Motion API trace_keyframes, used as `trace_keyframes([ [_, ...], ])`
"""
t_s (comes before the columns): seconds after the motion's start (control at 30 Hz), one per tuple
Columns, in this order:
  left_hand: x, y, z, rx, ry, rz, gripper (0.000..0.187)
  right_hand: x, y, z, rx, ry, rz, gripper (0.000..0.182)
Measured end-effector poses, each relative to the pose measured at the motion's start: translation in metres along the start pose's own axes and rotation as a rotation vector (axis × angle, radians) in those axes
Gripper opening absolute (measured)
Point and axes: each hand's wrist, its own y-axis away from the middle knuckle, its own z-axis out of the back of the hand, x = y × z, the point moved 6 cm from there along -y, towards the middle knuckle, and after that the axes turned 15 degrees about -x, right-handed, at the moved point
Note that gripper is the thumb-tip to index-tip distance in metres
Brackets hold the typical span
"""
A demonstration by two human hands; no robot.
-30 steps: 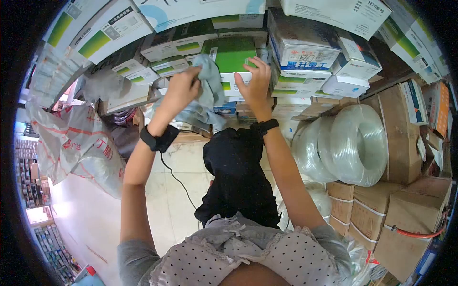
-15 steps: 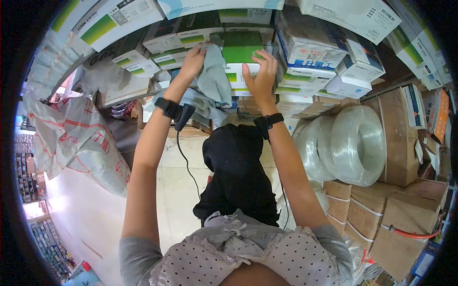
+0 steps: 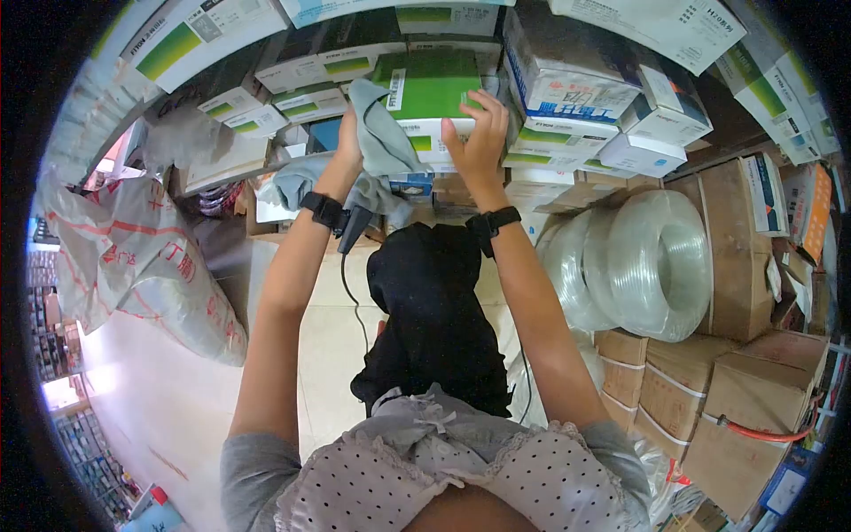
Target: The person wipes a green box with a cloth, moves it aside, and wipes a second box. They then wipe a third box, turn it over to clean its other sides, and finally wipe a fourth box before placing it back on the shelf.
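A green-and-white cardboard box (image 3: 434, 84) juts from the shelf between my two hands. My left hand (image 3: 351, 146) is at the box's left side with a grey-green cloth (image 3: 387, 133) in it. The cloth hangs over the box's front left corner and hides most of those fingers. My right hand (image 3: 481, 146) grips the box's front right corner, thumb on the white front and fingers bent along the right edge. A second greyish cloth (image 3: 306, 182) lies below my left hand, near the wrist.
More stacked boxes (image 3: 567, 75) fill the shelf on both sides. Coils of clear tubing (image 3: 660, 266) stand at the right, above brown cartons (image 3: 753, 399). A large plastic bag (image 3: 133, 257) stands on the floor at left. A black cable (image 3: 355, 306) hangs from my left wrist.
The green-and-white box has come forward and to the left, showing more of its top. My left hand has shifted left and down with the cloth; my right hand stays at the right corner.
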Motion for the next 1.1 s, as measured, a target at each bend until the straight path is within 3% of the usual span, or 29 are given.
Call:
trace_keyframes([
  [0.1,0.006,0.019,0.007,-0.131,-0.076,-0.131,0.039,-0.005,-0.004,-0.007,0.016,0.029,-0.030,0.027],
  [0.23,0.004,0.033,0.012,-0.377,-0.332,-0.548,0.049,-0.007,-0.003,-0.008,0.001,0.021,-0.027,0.025],
  [0.27,0.010,0.026,0.020,-0.366,-0.296,-0.565,0.044,-0.007,-0.003,-0.008,0.005,0.015,-0.030,0.025],
  [0.37,-0.016,0.070,-0.013,-0.322,-0.585,-1.017,0.039,-0.007,-0.004,-0.007,-0.006,0.005,-0.040,0.025],
  [0.4,-0.031,0.090,-0.033,-0.251,-0.710,-1.301,0.050,-0.008,-0.004,-0.008,-0.016,0.000,-0.042,0.026],
  [0.53,-0.039,0.083,-0.043,-0.176,-0.939,-1.431,0.060,-0.008,-0.004,-0.009,-0.004,-0.017,-0.035,0.024],
  [0.63,-0.046,0.079,-0.043,-0.008,-1.014,-1.428,0.055,-0.008,-0.004,-0.010,-0.023,-0.021,-0.020,0.024],
  [0.67,-0.051,0.081,-0.046,0.031,-1.000,-1.473,0.044,-0.008,-0.002,-0.011,-0.023,-0.016,-0.030,0.025],
  [0.8,-0.061,0.079,-0.058,0.147,-1.084,-1.716,0.027,-0.012,-0.001,-0.011,-0.024,0.007,-0.039,0.028],
  [1.0,-0.046,0.081,-0.087,0.351,-1.275,-1.635,0.025,-0.011,-0.001,-0.010,-0.008,-0.004,-0.028,0.020],
  [1.1,-0.035,0.097,-0.104,0.456,-1.196,-1.835,0.026,-0.012,-0.003,-0.009,0.006,-0.023,-0.058,0.019],
])
